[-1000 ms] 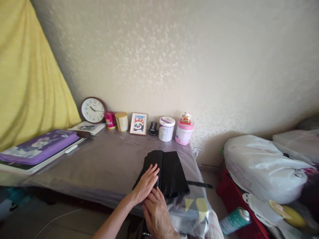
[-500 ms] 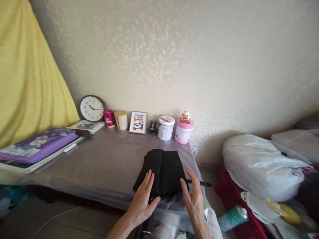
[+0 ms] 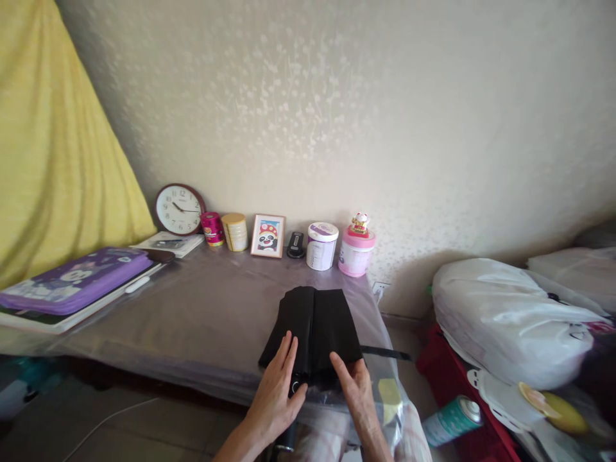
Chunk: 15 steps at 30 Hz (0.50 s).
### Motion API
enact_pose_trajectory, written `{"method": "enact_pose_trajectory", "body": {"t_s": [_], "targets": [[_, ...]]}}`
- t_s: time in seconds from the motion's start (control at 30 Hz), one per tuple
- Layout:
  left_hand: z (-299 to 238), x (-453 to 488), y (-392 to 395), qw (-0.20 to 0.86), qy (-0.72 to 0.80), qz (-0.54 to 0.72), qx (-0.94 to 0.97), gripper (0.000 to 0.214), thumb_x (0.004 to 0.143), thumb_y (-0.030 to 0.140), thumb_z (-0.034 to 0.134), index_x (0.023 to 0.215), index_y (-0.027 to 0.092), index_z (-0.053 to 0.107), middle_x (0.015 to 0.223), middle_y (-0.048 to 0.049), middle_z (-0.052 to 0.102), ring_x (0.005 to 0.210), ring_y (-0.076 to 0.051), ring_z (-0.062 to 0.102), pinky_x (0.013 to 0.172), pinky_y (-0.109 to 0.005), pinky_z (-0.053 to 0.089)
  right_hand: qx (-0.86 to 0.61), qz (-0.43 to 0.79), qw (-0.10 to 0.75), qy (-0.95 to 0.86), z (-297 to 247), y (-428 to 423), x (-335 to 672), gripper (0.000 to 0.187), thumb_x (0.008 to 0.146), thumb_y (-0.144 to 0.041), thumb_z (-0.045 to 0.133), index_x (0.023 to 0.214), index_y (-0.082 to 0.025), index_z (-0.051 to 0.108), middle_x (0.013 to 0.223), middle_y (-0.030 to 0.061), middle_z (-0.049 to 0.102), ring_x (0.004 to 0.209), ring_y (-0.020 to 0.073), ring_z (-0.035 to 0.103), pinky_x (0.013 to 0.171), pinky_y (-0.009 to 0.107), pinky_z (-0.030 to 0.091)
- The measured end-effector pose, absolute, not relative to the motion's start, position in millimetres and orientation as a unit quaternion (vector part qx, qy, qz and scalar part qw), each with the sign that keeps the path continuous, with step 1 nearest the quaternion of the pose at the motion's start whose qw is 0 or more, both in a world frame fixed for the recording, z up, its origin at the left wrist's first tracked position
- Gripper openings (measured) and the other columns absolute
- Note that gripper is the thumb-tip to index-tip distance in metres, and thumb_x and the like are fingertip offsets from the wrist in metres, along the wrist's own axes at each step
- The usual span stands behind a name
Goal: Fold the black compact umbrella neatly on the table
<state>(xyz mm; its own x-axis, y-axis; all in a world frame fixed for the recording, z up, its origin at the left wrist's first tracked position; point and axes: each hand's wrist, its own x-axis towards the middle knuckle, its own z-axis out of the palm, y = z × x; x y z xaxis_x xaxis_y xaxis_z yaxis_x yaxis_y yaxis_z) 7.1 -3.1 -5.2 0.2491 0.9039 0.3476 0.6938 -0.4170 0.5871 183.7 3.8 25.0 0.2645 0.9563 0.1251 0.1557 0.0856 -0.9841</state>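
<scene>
Right hand (image 3: 355,385): moved inward to black umbrella (image 3: 334,314), half-curled at its right edge, grip unclear
Left hand (image 3: 278,378): open against left half
Umbrella: surface (image 3: 192,308) near edge, room leftward
2 tubs (image 3: 321,253): lidded, contents hidden

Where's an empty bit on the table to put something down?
The biggest bare patch of table is between the purple case and the black folded fabric. A smaller one separates the fabric from the white tub. It's crowded along the wall, from the clock to the pink tub.
</scene>
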Motion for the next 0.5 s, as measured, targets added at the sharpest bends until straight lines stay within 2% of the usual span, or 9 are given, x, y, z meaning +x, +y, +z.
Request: {"method": "enact_pose_trajectory", "body": {"t_s": [0.17,0.37,0.5], "targets": [[-6,6,-2,0.163,0.515,0.324,0.777,0.085,0.081,0.015,0.047,0.143,0.028,-0.009,0.153,-0.0074,0.001,0.138,-0.026,0.013,0.108,-0.047,0.028,-0.559,0.341,0.542,-0.527,23,6,169,0.055,0.073,-0.040,0.067,0.120,-0.014,0.055,0.109,0.0083,0.066,0.103,0.0260,0.060,0.088,0.036,0.048],[-3,6,-3,0.168,0.521,0.332,0.768,0.082,0.081,0.015,0.047,0.144,0.028,-0.004,0.153,-0.0045,0.003,0.138,-0.026,0.015,0.108,-0.045,0.028,-0.605,0.376,0.543,-0.445,24,13,174,0.046,0.073,-0.050,0.063,0.099,-0.011,0.068,0.092,0.0094,0.071,0.096,0.0290,0.063,0.081,0.035,0.051],[-3,6,-4,0.172,0.522,0.328,0.769,0.082,0.081,0.015,0.047,0.144,0.028,-0.004,0.153,-0.0048,0.002,0.138,-0.026,0.013,0.109,-0.045,0.027,-0.601,0.344,0.573,-0.438,23,17,177,0.050,0.072,-0.057,0.061,0.096,-0.013,0.070,0.091,0.0076,0.071,0.094,0.0281,0.063,0.079,0.033,0.050]]}}
